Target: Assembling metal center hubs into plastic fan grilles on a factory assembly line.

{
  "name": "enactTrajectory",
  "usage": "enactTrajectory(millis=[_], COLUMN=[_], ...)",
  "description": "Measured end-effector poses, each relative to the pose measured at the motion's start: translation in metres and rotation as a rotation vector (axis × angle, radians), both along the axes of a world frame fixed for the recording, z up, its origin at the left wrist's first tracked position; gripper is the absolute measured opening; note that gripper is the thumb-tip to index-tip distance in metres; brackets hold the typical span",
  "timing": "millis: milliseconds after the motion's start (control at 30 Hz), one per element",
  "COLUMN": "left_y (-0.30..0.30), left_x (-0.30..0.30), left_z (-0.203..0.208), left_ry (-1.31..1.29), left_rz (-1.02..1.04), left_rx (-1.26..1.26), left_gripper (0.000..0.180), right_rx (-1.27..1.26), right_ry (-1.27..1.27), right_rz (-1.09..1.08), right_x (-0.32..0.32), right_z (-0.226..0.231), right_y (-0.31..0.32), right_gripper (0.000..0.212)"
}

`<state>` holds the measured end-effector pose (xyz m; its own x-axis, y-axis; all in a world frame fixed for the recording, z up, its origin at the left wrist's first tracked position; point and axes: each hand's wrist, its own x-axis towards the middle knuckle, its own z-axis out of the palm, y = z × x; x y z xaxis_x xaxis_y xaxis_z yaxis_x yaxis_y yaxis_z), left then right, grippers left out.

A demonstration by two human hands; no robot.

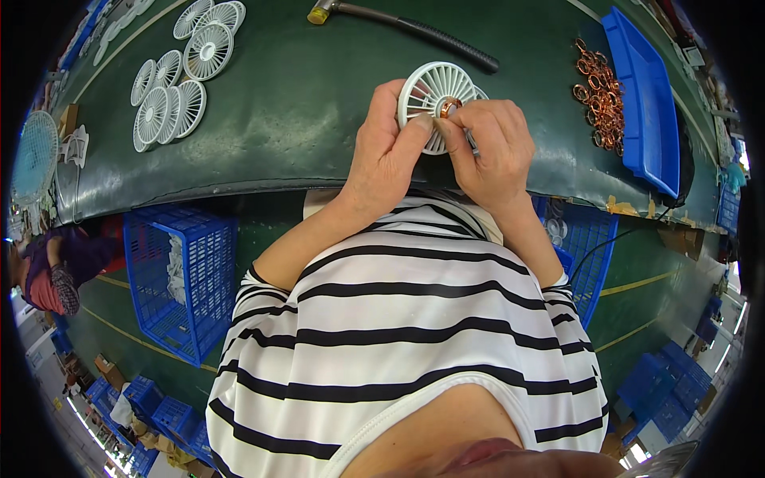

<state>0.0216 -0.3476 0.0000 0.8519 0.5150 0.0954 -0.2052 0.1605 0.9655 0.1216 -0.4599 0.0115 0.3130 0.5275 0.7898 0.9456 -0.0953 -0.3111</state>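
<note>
My left hand (384, 155) grips a round white fan grille (434, 80) with radial ribs, its thumb near the hub. At that hub my right hand (496, 147) pinches a small copper-coloured ring (449, 106) between thumb and fingertips. The ring is at the hub; whether it is seated there I cannot tell. Part of another white round piece (479, 93) shows behind the grille, mostly hidden by my right hand. Beyond my hands, a hammer (410, 26) with a black handle and a yellowish head lies on the green worktable (295, 119).
Several white grilles (209, 52) lie in groups at the table's left. On the right, a heap of copper-coloured rings (599, 95) lies beside a blue tray (649, 103). Blue crates (179, 279) stand below the table edge. A person (56, 267) is at the far left.
</note>
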Motion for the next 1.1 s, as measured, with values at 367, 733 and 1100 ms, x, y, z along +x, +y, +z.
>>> enactTrajectory(millis=[367, 733, 1100], left_y=[0.0, 0.008, 0.004], left_x=[-0.004, -0.014, -0.012], left_z=[-0.004, 0.018, 0.011], left_ry=[0.063, 0.062, -0.028], left_rz=[0.043, -0.327, -0.066], left_rx=[0.35, -0.186, 0.403], left_gripper=[0.03, 0.045, 0.043], right_rx=[-0.309, -0.219, 0.046], right_ry=[0.114, 0.002, 0.991], right_rz=[-0.016, 0.13, 0.376], right_x=[-0.007, 0.006, 0.01], right_z=[0.008, 0.029, 0.002], right_y=[-0.003, -0.02, -0.026], right_gripper=[0.014, 0.028, 0.047])
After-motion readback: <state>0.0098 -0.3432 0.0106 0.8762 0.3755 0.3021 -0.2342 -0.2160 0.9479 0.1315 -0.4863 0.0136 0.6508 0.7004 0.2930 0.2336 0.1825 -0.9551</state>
